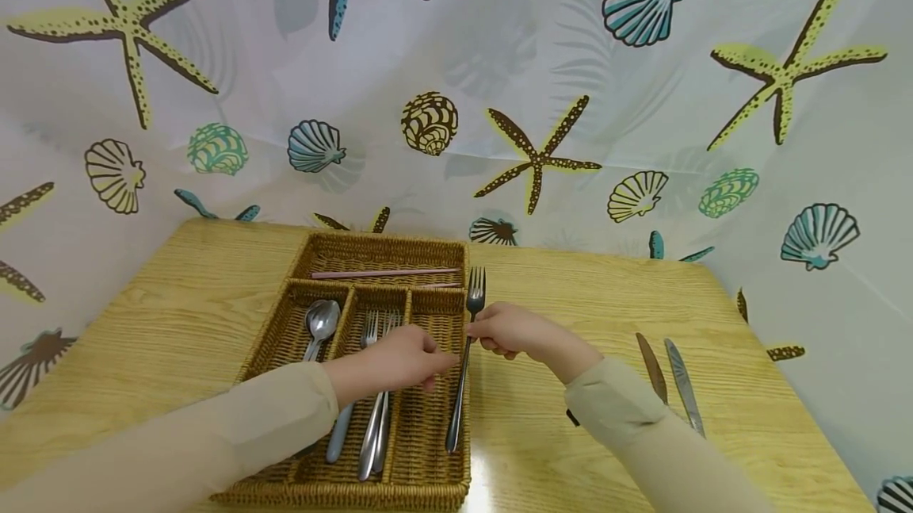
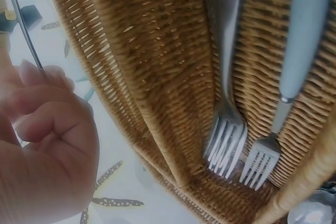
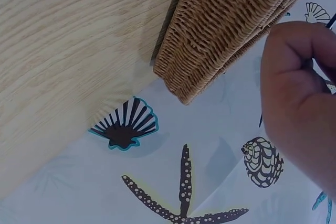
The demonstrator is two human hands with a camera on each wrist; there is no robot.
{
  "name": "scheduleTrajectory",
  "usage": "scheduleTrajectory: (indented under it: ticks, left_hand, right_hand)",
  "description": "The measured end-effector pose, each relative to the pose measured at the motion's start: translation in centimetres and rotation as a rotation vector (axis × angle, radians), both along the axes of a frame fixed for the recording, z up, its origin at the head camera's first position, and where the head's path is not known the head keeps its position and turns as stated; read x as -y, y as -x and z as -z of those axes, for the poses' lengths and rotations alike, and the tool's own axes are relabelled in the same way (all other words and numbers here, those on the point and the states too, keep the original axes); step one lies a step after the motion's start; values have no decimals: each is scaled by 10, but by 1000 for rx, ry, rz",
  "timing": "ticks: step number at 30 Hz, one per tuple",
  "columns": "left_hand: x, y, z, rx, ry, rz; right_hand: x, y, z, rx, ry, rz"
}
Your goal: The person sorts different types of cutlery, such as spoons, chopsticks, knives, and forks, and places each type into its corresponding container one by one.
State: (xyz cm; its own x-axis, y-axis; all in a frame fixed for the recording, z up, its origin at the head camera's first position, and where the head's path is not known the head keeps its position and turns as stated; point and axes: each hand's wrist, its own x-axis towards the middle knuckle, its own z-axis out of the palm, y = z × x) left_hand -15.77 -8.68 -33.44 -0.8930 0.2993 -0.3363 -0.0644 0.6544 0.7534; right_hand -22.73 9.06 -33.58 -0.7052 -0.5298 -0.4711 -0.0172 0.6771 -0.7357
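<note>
My right hand (image 1: 509, 331) pinches a dark metal fork (image 1: 462, 386) just below its head, tines pointing away. The fork stands out along the right wall of the wicker cutlery tray (image 1: 465, 481), with its handle over the right compartment. My left hand (image 1: 399, 358) reaches across the tray, its fingertips right at the upper handle. In the left wrist view the left hand (image 2: 52, 135) has the thin handle (image 2: 23, 30) between its fingertips. Several other forks (image 2: 227, 140), one with a pale blue handle, lie in the compartment under my left hand.
Spoons (image 1: 322, 319) occupy the left compartment, and pink chopsticks (image 1: 385, 273) the back one. Two knives (image 1: 685, 382) lie on the wooden table (image 1: 571, 299) at right, partly behind my sleeve. A patterned sheet (image 1: 428, 61) hangs behind the table.
</note>
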Motion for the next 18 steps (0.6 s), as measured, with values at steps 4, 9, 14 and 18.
scheduleTrajectory:
  ticks: [4, 9, 14, 18]
  left_hand:
    - [-5, 0, 1, -7, -21, 15]
    - [-5, -1, 4, -55, -30, 49]
    - [0, -2, 7, -59, 2, 57]
    - [12, -4, 7, -36, 19, 30]
  right_hand:
    - [7, -3, 0, -12, -5, 7]
    - [16, -6, 0, -16, -10, -1]
    - [17, -8, 1, -60, 0, -13]
    - [11, -6, 3, -92, -9, 19]
